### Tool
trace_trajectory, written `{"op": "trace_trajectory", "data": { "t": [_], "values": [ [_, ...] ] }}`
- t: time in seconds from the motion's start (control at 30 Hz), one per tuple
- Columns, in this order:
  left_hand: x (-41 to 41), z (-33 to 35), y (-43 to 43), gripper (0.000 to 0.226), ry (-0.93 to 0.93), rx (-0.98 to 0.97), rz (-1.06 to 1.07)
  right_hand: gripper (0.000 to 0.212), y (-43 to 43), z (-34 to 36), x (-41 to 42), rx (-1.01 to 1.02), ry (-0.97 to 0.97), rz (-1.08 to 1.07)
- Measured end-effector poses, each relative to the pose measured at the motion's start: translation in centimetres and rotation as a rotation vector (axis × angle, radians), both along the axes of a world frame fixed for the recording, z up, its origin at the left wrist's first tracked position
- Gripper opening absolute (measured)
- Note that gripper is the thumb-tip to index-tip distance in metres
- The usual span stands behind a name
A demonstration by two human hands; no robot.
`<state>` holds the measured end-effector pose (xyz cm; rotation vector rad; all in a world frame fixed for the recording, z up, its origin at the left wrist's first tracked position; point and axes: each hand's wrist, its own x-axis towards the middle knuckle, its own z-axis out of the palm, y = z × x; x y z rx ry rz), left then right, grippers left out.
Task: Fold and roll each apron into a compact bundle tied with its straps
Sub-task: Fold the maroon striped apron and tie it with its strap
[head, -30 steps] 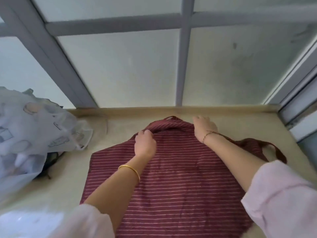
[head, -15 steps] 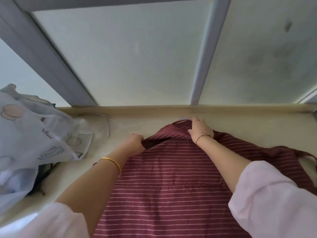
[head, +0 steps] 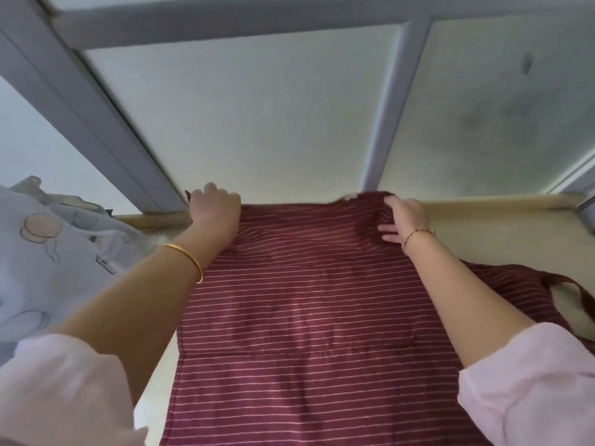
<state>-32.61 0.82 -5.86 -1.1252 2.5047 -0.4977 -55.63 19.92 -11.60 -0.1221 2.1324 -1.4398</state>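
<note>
A maroon apron [head: 309, 323] with thin pale stripes lies spread on the beige counter [head: 502, 239], reaching from the near edge to the back ledge. My left hand [head: 214, 214] grips its far left corner at the ledge, fingers curled over the cloth. My right hand [head: 402, 220] pinches the far right part of the top edge, which is bunched and lifted a little. A dark maroon strap [head: 579, 294] loops out on the counter to the right.
A pale blue printed plastic bag [head: 54, 252] lies bulky at the left, close to my left forearm. Frosted window panes in a grey frame [head: 386, 123] rise directly behind the wooden back ledge [head: 483, 201].
Both hands have moved away from me and apart, pulling the apron's top edge up to the back ledge and stretching it flat. My view has shifted closer.
</note>
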Motion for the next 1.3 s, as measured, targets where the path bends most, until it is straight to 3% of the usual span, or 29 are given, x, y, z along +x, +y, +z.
{"op": "trace_trajectory", "data": {
  "t": [0.07,0.13,0.23,0.43,0.63,0.77,0.93,1.07,1.2,1.3],
  "values": [
    [0.0,-1.1,1.0,0.05,0.13,-0.049,0.015,0.05,0.2,0.4,0.4,-0.198,-0.177,-0.021],
    [-0.3,-3.1,3.1,0.053,0.228,-0.019,-0.073,0.063,1.5,0.2,1.4,-0.238,-0.104,-0.058],
    [-1.1,-6.1,7.6,0.048,0.339,0.165,-0.225,0.057,5.2,-1.1,3.3,-0.106,0.111,-0.025],
    [-0.9,-9.6,16.9,0.022,0.452,0.493,-0.323,0.026,13.8,-2.3,7.6,0.115,0.281,0.128],
    [2.4,-11.5,27.0,0.018,0.38,0.713,-0.393,0.022,21.8,-3.7,13.1,0.233,0.373,0.312],
    [5.5,-11.5,32.9,0.024,0.387,0.701,-0.465,0.027,26.7,-4.1,14.7,0.261,0.479,0.305],
    [10.3,-11.8,38.4,0.048,0.482,0.596,-0.73,0.028,31.9,-4.0,17.4,0.387,0.628,0.584],
    [12.9,-12.8,41.7,0.063,0.157,0.479,-0.729,0.027,33.9,-4.6,19.5,0.414,0.655,0.672],
    [13.9,-12.6,43.1,0.032,0.042,0.28,-0.702,0.031,35.0,-4.9,21.1,0.441,0.637,0.728],
    [13.8,-11.1,43.2,0.038,0.103,0.363,-0.598,0.039,35.5,-4.7,21.7,0.445,0.613,0.812]
  ]
}}
